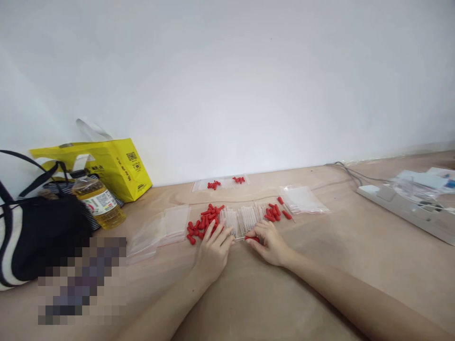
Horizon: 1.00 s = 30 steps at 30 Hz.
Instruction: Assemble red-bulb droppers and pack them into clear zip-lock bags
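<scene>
My right hand is closed on a red rubber bulb, pinched between thumb and fingers. A thin clear tube runs from the bulb to the fingertips of my left hand, which hold its other end; the left thumb is hidden. Just beyond both hands lie two rows of clear thin tubes, side by side. Loose red bulbs are heaped beside my left hand, partly covered by its fingers. A smaller group of red bulbs lies past my right hand, near a tube with a bulb fitted.
Clear zip bags lie at left, and another stack of bags at right. Filled bags rest by the wall. A yellow bag, an oil bottle and a black bag stand left; a power strip lies right.
</scene>
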Each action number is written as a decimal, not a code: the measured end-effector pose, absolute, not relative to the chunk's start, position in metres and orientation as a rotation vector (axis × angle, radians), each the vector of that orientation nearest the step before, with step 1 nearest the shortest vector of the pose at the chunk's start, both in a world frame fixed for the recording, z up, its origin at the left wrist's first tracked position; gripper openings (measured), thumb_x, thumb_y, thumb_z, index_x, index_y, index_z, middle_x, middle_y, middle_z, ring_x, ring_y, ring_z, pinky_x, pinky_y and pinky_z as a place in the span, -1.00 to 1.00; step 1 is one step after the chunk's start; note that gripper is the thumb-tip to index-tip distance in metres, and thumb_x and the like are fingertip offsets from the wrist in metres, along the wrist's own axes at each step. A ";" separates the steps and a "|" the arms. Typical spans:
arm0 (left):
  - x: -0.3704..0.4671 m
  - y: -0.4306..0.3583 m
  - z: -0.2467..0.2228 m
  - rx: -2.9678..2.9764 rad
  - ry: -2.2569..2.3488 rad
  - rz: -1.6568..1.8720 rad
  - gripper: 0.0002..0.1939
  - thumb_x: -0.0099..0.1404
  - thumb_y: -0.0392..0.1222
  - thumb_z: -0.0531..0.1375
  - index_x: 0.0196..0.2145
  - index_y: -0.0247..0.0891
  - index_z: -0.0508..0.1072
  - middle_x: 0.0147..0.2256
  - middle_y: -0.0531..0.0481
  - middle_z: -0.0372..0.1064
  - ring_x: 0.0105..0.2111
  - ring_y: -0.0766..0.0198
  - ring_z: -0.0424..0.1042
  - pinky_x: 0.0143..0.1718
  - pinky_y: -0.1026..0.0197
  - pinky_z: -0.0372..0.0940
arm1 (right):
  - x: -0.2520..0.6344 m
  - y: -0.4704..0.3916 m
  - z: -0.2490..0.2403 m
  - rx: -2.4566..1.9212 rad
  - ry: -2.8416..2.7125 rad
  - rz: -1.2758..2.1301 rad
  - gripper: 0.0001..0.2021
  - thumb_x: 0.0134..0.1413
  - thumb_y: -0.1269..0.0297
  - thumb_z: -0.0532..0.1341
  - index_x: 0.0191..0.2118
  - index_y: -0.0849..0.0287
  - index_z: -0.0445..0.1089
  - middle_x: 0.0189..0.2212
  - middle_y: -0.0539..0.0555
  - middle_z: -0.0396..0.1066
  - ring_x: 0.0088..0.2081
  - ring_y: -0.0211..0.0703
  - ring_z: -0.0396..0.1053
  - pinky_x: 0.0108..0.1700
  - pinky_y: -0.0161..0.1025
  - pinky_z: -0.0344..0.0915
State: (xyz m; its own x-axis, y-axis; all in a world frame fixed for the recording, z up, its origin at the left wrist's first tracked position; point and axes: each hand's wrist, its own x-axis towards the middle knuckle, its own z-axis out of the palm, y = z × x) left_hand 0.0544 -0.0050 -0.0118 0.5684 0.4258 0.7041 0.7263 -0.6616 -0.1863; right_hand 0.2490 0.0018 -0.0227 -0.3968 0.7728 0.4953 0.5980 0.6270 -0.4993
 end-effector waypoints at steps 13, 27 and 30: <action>0.054 -0.004 -0.016 -2.340 -0.751 -0.886 -0.72 0.25 -0.43 -0.09 -0.28 -0.38 0.41 -0.20 -0.17 0.43 -0.13 0.18 0.38 -0.04 -0.02 0.27 | 0.245 0.001 -0.024 -1.081 -2.092 0.342 -0.88 0.04 0.30 0.12 -0.45 0.15 0.35 -0.53 -0.01 0.35 -0.38 -0.22 0.23 -0.27 -0.21 0.01; 0.052 -0.005 -0.018 -2.398 -0.803 -0.911 -0.70 0.26 -0.39 -0.10 -0.25 -0.34 0.42 -0.22 -0.13 0.44 -0.16 0.19 0.40 -0.08 0.09 0.33 | 0.250 -0.003 -0.014 -0.840 -2.327 -0.146 -0.82 0.11 0.34 0.02 -0.29 0.15 0.36 -0.44 0.05 0.37 -0.34 -0.21 0.19 -0.24 -0.17 -0.07; 0.052 -0.006 -0.017 -2.387 -0.796 -0.896 -0.70 0.26 -0.39 -0.10 -0.30 -0.33 0.42 -0.23 -0.12 0.44 -0.19 0.21 0.41 -0.10 0.10 0.34 | 0.252 -0.002 -0.013 -0.817 -2.341 -0.198 -0.80 0.13 0.32 0.00 -0.25 0.13 0.36 -0.43 0.05 0.38 -0.33 -0.20 0.19 -0.22 -0.15 -0.07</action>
State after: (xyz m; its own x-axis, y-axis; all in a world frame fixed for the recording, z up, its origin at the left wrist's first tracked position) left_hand 0.0519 -0.0055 -0.0165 0.6193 0.3515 0.7021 0.6556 -0.7236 -0.2161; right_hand 0.2519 -0.0018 -0.0129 -0.6000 0.5062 0.6195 0.6032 0.7949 -0.0653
